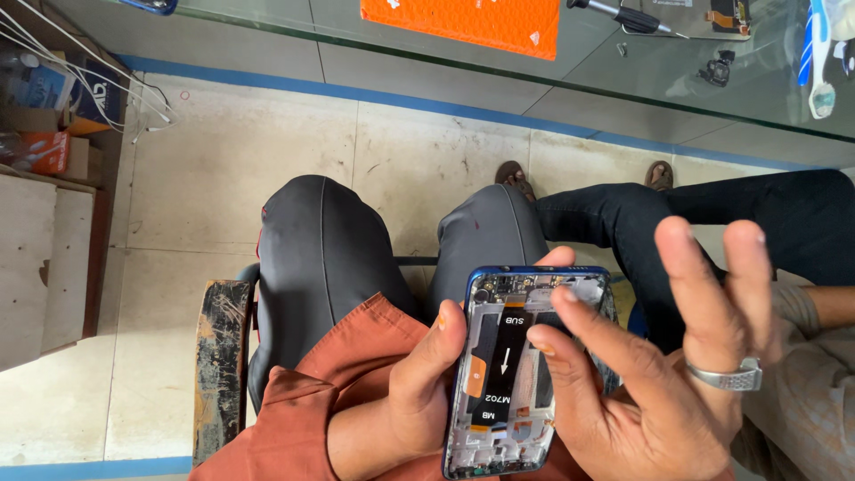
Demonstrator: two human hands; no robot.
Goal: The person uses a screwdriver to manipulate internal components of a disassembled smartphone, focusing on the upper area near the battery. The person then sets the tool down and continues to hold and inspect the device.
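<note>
Head view: left hand point(426, 392) clamps opened blue phone point(521, 374) by its edge, thumb on frame; right hand point(663, 374) fingers spread wide, index fingertip touching its internals.

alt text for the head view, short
A left hand grips an opened blue phone with its back cover off, while the right hand, wearing a silver ring, touches its insides. Below, grey-trousered knees and tiled floor.

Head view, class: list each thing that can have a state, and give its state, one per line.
Phone: back cover off, insides exposed, held upright.
Left hand: gripping the phone's side.
Right hand: fingers spread, index fingertip on the phone's insides.
Ring: worn on the right hand.
Screwdriver: lying on the glass counter.
</note>
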